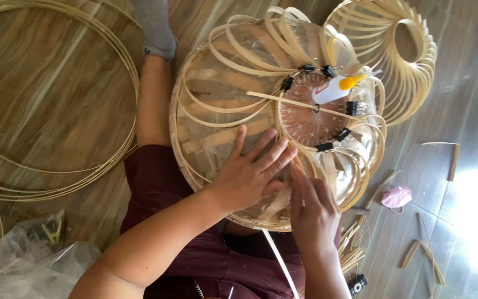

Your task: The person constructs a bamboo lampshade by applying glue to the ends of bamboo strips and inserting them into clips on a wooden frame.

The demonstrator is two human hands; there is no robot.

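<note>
A round bamboo lampshade frame [222,83] of curved strips rests on my lap. Several black binder clips [325,147] grip the strips around its inner ring. A white glue bottle with an orange cap [336,88] lies on the ring, beside a thin bamboo stick [283,101]. My left hand [253,171] presses flat on the frame's near side, fingers spread. My right hand [311,207] pinches a bamboo strip [280,263] at the frame's lower rim, next to the left hand.
A second finished bamboo shade [399,55] lies at the upper right. Large bamboo hoops [56,105] lie on the wooden floor at left. A clear plastic bag [29,260] sits lower left. Loose bamboo strips [421,249] and a pink object [396,196] lie at right.
</note>
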